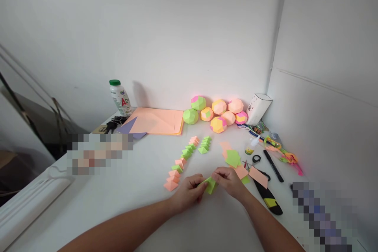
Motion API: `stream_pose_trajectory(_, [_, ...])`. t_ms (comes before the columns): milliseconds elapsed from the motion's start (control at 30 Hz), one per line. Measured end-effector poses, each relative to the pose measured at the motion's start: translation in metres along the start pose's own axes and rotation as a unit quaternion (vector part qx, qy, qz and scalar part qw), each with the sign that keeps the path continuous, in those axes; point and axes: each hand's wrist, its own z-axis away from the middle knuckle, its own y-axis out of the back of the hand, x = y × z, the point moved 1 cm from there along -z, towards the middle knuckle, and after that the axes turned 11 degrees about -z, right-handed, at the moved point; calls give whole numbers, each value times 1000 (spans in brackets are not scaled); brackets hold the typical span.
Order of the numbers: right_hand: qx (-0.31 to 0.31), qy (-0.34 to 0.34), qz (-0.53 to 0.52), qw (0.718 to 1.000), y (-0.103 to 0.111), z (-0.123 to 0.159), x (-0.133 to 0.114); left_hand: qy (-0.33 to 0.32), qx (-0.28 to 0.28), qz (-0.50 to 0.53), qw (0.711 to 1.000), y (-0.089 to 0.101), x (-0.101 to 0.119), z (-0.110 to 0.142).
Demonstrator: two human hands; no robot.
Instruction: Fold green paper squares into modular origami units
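Observation:
Near the front of the white table, my left hand [193, 190] pinches the left side of a small green piece of folded paper [210, 186]. My right hand [227, 179] grips the same piece at its upper right, so both hands are closed on it. My fingers cover part of its edges. Just beyond, a slanting row of folded peach and green paper pieces [178, 168] runs away from me, with a shorter row of green folded pieces [204, 145] beside it. Flat green and peach paper cutouts [233, 158] lie to the right of my right hand.
Several faceted paper balls [218, 125] sit against the wall. Peach paper sheets [156, 122] and a white bottle [120, 98] stand back left. On the right are scissors [256, 159], a glue bottle [250, 147], a black pen [273, 166], a black-and-yellow cutter [270, 201] and a white box [258, 108].

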Motion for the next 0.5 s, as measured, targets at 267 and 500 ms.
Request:
stream_pose_trajectory(267, [-23,26,29,999,-1,2,4,50,-1,74,996,-2,3,0])
stream_pose_trajectory(500, [-5,14,18,1000,-1,1,4,50,25,154,987,-4,-2,-5])
